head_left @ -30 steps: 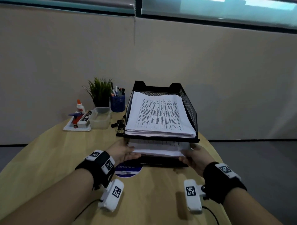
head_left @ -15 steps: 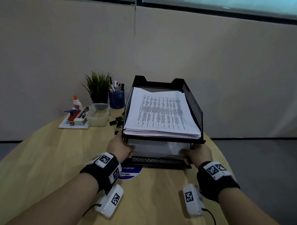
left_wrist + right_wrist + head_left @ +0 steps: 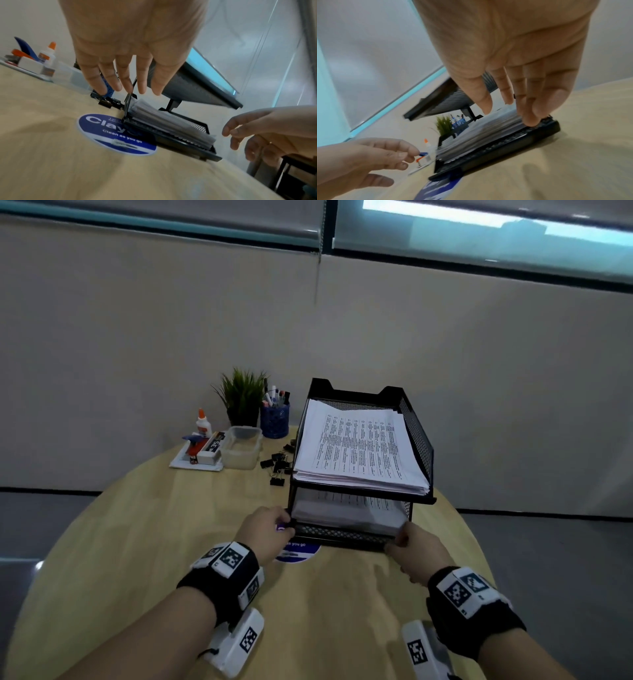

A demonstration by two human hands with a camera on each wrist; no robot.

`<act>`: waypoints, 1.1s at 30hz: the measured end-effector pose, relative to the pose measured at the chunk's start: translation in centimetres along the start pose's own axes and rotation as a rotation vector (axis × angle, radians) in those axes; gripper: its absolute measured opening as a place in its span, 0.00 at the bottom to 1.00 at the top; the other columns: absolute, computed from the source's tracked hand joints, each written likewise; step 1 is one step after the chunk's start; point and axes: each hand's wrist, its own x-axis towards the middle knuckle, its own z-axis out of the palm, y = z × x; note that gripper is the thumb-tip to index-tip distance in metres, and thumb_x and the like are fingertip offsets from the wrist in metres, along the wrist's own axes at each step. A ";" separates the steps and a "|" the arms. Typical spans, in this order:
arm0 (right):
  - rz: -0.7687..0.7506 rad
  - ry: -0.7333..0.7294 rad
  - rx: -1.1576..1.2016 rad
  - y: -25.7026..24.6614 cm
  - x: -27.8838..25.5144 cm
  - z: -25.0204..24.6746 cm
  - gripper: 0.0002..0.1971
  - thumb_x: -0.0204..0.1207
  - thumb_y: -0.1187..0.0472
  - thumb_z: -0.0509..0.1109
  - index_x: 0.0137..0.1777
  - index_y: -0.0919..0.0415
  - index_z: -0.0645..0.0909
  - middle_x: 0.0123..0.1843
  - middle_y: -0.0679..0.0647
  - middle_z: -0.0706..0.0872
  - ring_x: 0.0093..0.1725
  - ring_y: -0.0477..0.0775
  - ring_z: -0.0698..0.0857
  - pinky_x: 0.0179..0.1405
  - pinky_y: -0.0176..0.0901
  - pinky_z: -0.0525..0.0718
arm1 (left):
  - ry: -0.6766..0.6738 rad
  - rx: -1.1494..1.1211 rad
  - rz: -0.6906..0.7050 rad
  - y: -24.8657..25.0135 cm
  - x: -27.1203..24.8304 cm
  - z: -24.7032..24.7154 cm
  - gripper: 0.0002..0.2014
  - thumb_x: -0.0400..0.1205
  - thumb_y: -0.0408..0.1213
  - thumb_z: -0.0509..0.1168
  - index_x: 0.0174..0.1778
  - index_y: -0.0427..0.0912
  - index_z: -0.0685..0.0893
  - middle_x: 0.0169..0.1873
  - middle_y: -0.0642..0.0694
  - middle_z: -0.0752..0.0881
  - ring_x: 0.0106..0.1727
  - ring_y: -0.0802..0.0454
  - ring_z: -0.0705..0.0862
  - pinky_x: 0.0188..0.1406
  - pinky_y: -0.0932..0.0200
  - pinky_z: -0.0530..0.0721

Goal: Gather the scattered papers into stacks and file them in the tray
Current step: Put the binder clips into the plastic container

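A black mesh two-tier tray [image 3: 416, 440] stands on the round wooden table. Its top tier carries a thick stack of printed papers [image 3: 359, 450]. A second paper stack [image 3: 346, 511] lies inside the lower tier, also seen in the wrist views [image 3: 171, 127] [image 3: 488, 129]. My left hand [image 3: 265, 527] hovers at the tray's front left corner with straight fingers [image 3: 126, 86], holding nothing. My right hand [image 3: 416, 549] is at the front right corner. Its extended fingertips [image 3: 529, 119] touch the lower stack's edge by the tray's front rim.
Left of the tray lie several black binder clips [image 3: 275, 465], a clear plastic box [image 3: 241, 446], a blue pen cup [image 3: 274, 419], a potted plant [image 3: 241, 395], a glue bottle [image 3: 202, 422] and a white stand with a stapler [image 3: 198, 455]. A round blue sticker [image 3: 298, 551] marks the table.
The paper stack that both hands held half out of the lower tier has slid fully inside. Both hands have let go and now sit at the tray's front corners.
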 end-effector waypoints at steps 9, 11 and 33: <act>-0.210 -0.129 -0.041 -5.6 -6.0 2.7 0.08 0.79 0.55 0.67 0.39 0.56 0.76 0.36 0.51 0.80 0.35 0.52 0.79 0.40 0.44 0.82 | -0.021 0.013 -0.067 -4.1 -10.2 -4.1 0.03 0.79 0.45 0.67 0.42 0.52 0.83 0.53 0.49 0.81 0.55 0.53 0.79 0.55 0.59 0.76; -0.222 -0.138 -0.037 -7.5 -5.9 3.4 0.09 0.79 0.56 0.66 0.38 0.55 0.75 0.37 0.52 0.81 0.37 0.54 0.80 0.44 0.47 0.85 | -0.014 0.039 -0.097 -5.4 -11.2 -4.8 0.03 0.79 0.45 0.67 0.43 0.52 0.82 0.54 0.49 0.81 0.55 0.52 0.79 0.55 0.59 0.76; 0.072 -0.064 0.054 -23.1 11.9 14.9 0.29 0.79 0.67 0.62 0.79 0.66 0.58 0.77 0.63 0.63 0.74 0.62 0.69 0.67 0.46 0.71 | -0.261 0.086 -0.048 -12.2 10.0 -8.6 0.10 0.82 0.40 0.62 0.57 0.47 0.84 0.57 0.48 0.85 0.58 0.51 0.82 0.57 0.61 0.78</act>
